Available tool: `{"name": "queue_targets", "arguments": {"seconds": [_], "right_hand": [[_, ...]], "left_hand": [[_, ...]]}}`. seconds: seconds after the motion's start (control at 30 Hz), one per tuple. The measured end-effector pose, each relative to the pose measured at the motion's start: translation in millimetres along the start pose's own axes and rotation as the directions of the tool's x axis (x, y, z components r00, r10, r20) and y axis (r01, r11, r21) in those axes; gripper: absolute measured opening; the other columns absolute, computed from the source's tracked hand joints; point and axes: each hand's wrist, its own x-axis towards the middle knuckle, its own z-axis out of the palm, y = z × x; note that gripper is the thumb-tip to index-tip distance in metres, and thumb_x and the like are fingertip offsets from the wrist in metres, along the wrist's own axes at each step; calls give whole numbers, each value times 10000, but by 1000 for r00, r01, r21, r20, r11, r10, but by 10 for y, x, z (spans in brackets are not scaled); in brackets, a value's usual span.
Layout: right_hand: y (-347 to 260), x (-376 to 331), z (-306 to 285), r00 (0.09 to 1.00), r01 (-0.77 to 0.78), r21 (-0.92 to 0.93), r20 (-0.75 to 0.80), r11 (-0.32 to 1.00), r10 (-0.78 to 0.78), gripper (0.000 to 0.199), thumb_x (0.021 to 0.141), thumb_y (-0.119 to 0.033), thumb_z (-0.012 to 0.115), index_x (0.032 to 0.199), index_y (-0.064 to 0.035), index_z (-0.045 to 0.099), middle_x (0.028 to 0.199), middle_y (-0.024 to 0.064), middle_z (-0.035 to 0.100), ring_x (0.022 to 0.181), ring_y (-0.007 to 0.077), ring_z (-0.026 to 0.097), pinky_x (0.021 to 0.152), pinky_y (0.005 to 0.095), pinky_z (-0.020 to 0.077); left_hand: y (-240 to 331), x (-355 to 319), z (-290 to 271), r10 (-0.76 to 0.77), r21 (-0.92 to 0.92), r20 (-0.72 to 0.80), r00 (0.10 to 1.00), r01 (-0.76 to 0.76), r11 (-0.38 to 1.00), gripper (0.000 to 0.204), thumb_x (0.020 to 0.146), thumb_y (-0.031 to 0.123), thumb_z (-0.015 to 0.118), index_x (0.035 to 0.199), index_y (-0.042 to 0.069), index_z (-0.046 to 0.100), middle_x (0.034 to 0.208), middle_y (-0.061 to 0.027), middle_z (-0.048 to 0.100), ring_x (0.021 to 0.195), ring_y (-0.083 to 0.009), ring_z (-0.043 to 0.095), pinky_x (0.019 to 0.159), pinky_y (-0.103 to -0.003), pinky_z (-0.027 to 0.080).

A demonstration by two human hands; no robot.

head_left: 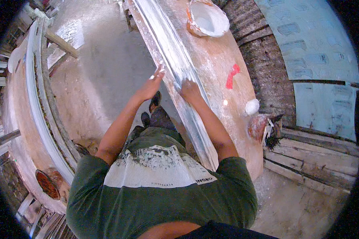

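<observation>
Left hand: whitened fingers loosely spread, at bench edge.
White moulding: just right of left fingers, running under right ones.
Right hand: fingers curled onto moulding; grip, cannot tell.
Bucket: beyond right fingers.
Red scrap: right of them.

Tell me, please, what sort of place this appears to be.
It looks like a workshop, perhaps for plaster or painted mouldings: a long whitish strip lies along a white-smeared workbench, and farther along stands a bucket coated white inside.
</observation>
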Motion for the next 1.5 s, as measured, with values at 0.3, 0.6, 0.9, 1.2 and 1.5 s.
{"name": "queue_targets", "arguments": {"seconds": [0.3, 0.6, 0.9, 1.2, 1.5], "right_hand": [[207, 1686, 323, 999, 53, 84, -14, 995, -52, 211, 730, -175, 493, 691, -4, 611, 788, 186, 607, 785, 324, 598, 660, 437, 476], [281, 1176, 187, 812, -223, 101, 570, 970, 127, 467, 780, -293, 477, 1081, 61, 530, 1159, 273, 492, 1064, 386, 489, 932, 451, 365], [188, 3464, 238, 979, -53, 153, 203, 987, 21, 489, 776, -237, 518, 1082, 144, 484, 1110, 327, 499, 999, 402, 524, 875, 448, 412], [209, 5701, 268, 913, -402, 297, 54, 866, 404, 604, 793, -283, 558, 1223, 106, 388, 1274, 316, 377, 1200, 409, 372, 1011, 435, 306], [-48, 7517, -421, 993, -96, 28, 76, 995, 93, 578, 798, -232, 552, 1255, 65, 360, 1219, 285, 451, 985, 335, 557, 816, 430, 469]], "left_hand": [[-139, 477, -1391, -220, -50, -144, 965, 215, 975, 617, 924, 522, 155, 1424, 172, 63, 1429, -128, 260, 1334, -285, 185, 1076, -365, 124], [-377, 812, -2517, -438, -270, -286, 852, 367, 890, 674, 918, 550, 151, 1417, 101, 94, 1453, -132, 172, 1355, -259, 68, 1082, -416, 20], [-634, 1575, -3563, -454, -322, -323, 830, 355, 878, 734, 894, 598, 149, 1405, 71, 152, 1451, -142, 167, 1352, -266, 84, 1085, -383, 48], [-602, 3260, -4708, -205, -505, -64, 977, 145, 851, 772, 880, 621, 123, 1394, 49, 196, 1452, -149, 157, 1348, -271, 95, 1089, -357, 49], [737, 4730, -5200, 21, 264, 351, 936, -121, 957, 544, 946, 414, 180, 1383, 90, 176, 1422, -237, 152, 1206, -418, 349, 1050, -410, 245]]}}
